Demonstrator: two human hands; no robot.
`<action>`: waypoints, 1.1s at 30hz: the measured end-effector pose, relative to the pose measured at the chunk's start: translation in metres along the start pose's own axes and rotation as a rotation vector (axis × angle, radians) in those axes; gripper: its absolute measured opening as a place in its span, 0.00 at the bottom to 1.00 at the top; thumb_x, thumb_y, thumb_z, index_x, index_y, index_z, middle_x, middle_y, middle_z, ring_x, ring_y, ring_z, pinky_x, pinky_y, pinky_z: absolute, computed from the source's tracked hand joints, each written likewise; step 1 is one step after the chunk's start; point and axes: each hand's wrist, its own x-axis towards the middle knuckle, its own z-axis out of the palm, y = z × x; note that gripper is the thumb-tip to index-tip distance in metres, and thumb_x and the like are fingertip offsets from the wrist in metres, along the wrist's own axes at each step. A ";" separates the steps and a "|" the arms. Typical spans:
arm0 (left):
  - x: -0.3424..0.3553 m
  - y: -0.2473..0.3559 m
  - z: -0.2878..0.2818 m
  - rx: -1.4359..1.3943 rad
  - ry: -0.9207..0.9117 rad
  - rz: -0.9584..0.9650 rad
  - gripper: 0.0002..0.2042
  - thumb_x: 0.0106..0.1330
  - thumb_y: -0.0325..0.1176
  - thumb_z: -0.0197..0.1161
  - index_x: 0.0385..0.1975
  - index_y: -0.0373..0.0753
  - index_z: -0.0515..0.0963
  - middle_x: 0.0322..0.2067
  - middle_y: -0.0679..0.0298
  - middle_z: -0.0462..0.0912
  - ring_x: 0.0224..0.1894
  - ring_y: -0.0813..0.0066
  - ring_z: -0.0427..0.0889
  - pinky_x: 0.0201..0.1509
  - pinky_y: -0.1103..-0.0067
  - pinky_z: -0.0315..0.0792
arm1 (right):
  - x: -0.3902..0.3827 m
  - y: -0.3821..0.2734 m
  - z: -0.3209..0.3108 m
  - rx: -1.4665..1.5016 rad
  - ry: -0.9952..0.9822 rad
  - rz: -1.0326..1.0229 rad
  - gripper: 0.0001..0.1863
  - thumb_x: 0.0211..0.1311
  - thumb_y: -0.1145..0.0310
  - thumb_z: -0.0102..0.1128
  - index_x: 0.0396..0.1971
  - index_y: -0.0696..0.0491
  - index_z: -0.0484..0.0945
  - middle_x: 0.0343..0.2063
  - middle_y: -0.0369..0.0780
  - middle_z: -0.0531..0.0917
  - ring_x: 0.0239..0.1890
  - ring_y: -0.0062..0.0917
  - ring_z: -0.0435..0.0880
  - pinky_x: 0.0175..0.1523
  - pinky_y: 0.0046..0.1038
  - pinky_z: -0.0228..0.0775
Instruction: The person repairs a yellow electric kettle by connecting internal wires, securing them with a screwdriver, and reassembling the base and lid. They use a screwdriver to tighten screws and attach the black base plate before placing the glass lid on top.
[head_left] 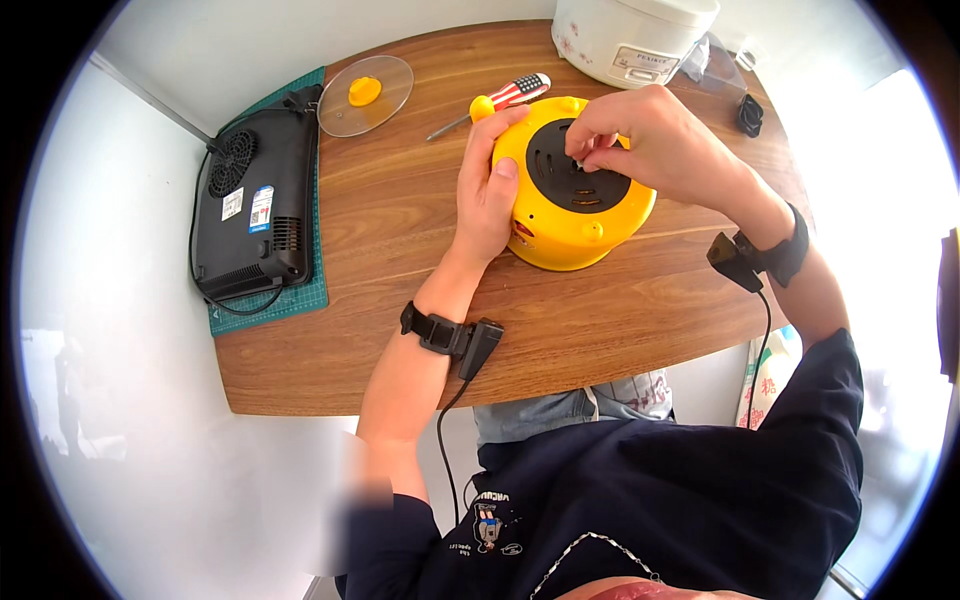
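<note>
A round yellow electric pot (pixel 562 252) rests upside down on the wooden table, its slotted black base plate (pixel 548 180) facing up. My left hand (pixel 486 195) holds it by the left side, thumb on the near edge and fingers round the far one. Over the middle of the plate, my right hand (pixel 660 140) has its thumb and fingers pinched together. Something small and pale shows at those fingertips, too hidden to name. Just beyond the pot lies a screwdriver (pixel 520 90) with a red, white and blue handle, its shaft pointing left.
At left, an overturned black induction cooker (pixel 270 190) lies on a green cutting mat (pixel 318 290). A glass lid (pixel 390 88) with a yellow knob is beside it. A white rice cooker (pixel 605 45) stands at the back, and a bundled black cable (pixel 750 116) lies at the right edge.
</note>
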 end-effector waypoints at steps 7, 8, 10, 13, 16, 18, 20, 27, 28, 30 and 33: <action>0.000 0.000 -0.001 -0.024 -0.002 -0.011 0.26 0.77 0.49 0.51 0.64 0.35 0.70 0.58 0.57 0.71 0.62 0.68 0.71 0.68 0.73 0.64 | 0.002 0.001 0.001 0.026 -0.024 0.033 0.08 0.55 0.79 0.70 0.36 0.57 0.85 0.30 0.42 0.87 0.34 0.31 0.88 0.43 0.28 0.80; 0.000 0.000 -0.001 -0.021 -0.001 -0.013 0.26 0.77 0.49 0.51 0.64 0.35 0.70 0.58 0.57 0.71 0.62 0.68 0.71 0.68 0.73 0.64 | 0.002 0.001 0.000 0.034 -0.034 0.038 0.08 0.55 0.79 0.69 0.36 0.57 0.85 0.30 0.42 0.87 0.34 0.31 0.88 0.43 0.28 0.80; 0.000 0.001 -0.001 -0.021 -0.001 -0.015 0.26 0.77 0.49 0.51 0.64 0.35 0.70 0.58 0.57 0.71 0.62 0.68 0.71 0.69 0.72 0.64 | 0.002 0.003 0.000 0.026 -0.020 0.047 0.07 0.56 0.79 0.68 0.36 0.58 0.85 0.30 0.42 0.87 0.34 0.31 0.87 0.43 0.28 0.80; -0.001 0.001 -0.002 -0.019 0.000 -0.006 0.26 0.77 0.49 0.51 0.64 0.35 0.70 0.58 0.57 0.71 0.62 0.67 0.71 0.69 0.72 0.64 | 0.000 0.006 0.000 -0.017 0.000 0.022 0.07 0.57 0.79 0.67 0.36 0.58 0.85 0.31 0.42 0.87 0.35 0.31 0.87 0.44 0.29 0.80; 0.000 0.000 -0.003 0.002 -0.001 -0.001 0.25 0.77 0.48 0.51 0.64 0.35 0.70 0.58 0.56 0.71 0.62 0.67 0.71 0.69 0.72 0.64 | -0.001 0.004 0.000 -0.024 -0.036 0.049 0.07 0.59 0.79 0.68 0.37 0.58 0.86 0.34 0.42 0.87 0.38 0.33 0.87 0.47 0.29 0.80; 0.000 -0.001 -0.002 0.002 -0.001 -0.001 0.25 0.77 0.47 0.51 0.63 0.34 0.70 0.59 0.56 0.71 0.62 0.67 0.71 0.69 0.72 0.64 | -0.001 0.003 0.000 -0.028 -0.046 0.044 0.07 0.59 0.79 0.68 0.38 0.58 0.86 0.35 0.42 0.87 0.39 0.34 0.86 0.49 0.30 0.80; -0.001 -0.005 -0.006 0.026 -0.021 -0.006 0.28 0.77 0.50 0.50 0.66 0.35 0.68 0.61 0.55 0.73 0.63 0.67 0.73 0.69 0.72 0.65 | -0.002 0.005 0.003 -0.042 -0.023 -0.011 0.07 0.59 0.79 0.69 0.37 0.58 0.86 0.35 0.43 0.86 0.40 0.34 0.86 0.49 0.31 0.80; 0.000 -0.002 -0.003 0.004 -0.004 0.017 0.23 0.77 0.45 0.50 0.63 0.35 0.70 0.59 0.56 0.71 0.61 0.66 0.71 0.69 0.72 0.64 | -0.001 0.006 0.007 -0.070 -0.027 -0.036 0.07 0.59 0.77 0.69 0.38 0.56 0.86 0.35 0.43 0.86 0.40 0.35 0.85 0.49 0.31 0.80; 0.000 -0.002 -0.003 0.003 -0.002 0.017 0.23 0.77 0.45 0.50 0.63 0.35 0.70 0.59 0.56 0.71 0.61 0.66 0.71 0.69 0.72 0.63 | -0.001 0.005 0.007 -0.075 -0.029 -0.037 0.06 0.59 0.77 0.69 0.37 0.56 0.86 0.35 0.43 0.86 0.40 0.35 0.85 0.49 0.31 0.79; 0.000 -0.001 -0.003 0.001 0.000 0.017 0.23 0.77 0.45 0.50 0.63 0.35 0.70 0.59 0.56 0.71 0.61 0.66 0.71 0.69 0.72 0.63 | -0.001 0.005 0.007 -0.095 -0.022 -0.057 0.06 0.60 0.77 0.69 0.37 0.56 0.85 0.35 0.42 0.85 0.39 0.35 0.85 0.48 0.31 0.79; 0.001 0.000 -0.002 0.010 0.000 0.021 0.23 0.77 0.45 0.50 0.63 0.35 0.71 0.59 0.56 0.71 0.61 0.66 0.71 0.69 0.72 0.64 | -0.001 0.005 0.009 -0.136 -0.004 -0.095 0.06 0.60 0.77 0.69 0.37 0.56 0.85 0.34 0.42 0.84 0.39 0.36 0.84 0.47 0.32 0.79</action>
